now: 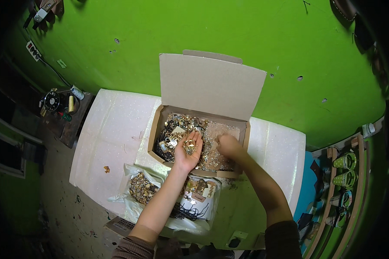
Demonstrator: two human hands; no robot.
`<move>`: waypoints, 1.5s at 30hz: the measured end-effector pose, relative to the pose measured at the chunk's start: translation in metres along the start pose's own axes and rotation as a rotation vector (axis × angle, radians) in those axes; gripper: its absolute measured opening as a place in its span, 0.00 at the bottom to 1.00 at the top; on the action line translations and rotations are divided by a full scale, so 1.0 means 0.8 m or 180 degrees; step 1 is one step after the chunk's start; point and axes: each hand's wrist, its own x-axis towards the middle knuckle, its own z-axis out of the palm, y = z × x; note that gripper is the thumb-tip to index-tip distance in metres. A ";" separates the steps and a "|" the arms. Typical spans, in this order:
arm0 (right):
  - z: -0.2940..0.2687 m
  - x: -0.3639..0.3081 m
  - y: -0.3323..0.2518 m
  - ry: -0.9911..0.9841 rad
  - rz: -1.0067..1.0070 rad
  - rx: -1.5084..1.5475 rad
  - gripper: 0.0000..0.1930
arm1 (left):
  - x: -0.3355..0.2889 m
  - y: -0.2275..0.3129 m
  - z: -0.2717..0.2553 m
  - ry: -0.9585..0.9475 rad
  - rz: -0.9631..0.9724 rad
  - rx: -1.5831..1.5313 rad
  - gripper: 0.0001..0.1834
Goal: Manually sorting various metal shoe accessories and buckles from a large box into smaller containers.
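Observation:
An opened cardboard box [155,134] with its lid raised holds a mass of small beads and gold-coloured trinkets [177,122]. Over its middle, my left hand [188,157] is palm up and slightly cupped, with a few gold-coloured pieces [190,146] lying in it. My right hand [229,146] reaches into the right part of the box, where clear and pale small beads [216,131] are spread on the cardboard bottom. Its fingers are curled downward and pressed together; whatever they pinch is too small or hidden to make out.
In front of the box on the white table [112,125], a plastic bag [132,200] contains more beads, and a clear tray [212,203] has dark bead strands and carded pieces. A small brown piece [106,169] lies at left. Shelves with patterned shoes [345,179] stand at right.

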 end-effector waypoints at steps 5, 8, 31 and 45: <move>0.023 -0.019 -0.009 -0.0618 -0.0432 -0.0237 0.16 | -0.006 0.005 -0.004 0.0070 0.0125 0.0073 0.16; 0.031 -0.017 -0.009 -0.0645 -0.0625 -0.0016 0.17 | -0.006 0.005 -0.004 0.0071 0.0052 -0.0019 0.16; 0.046 -0.012 0.003 -0.0420 -0.0580 -0.0588 0.10 | -0.008 0.000 -0.006 0.0041 0.0042 0.0021 0.16; 0.062 -0.012 0.006 -0.0210 -0.0758 -0.0751 0.09 | -0.012 0.002 -0.006 0.0048 0.0085 0.0158 0.16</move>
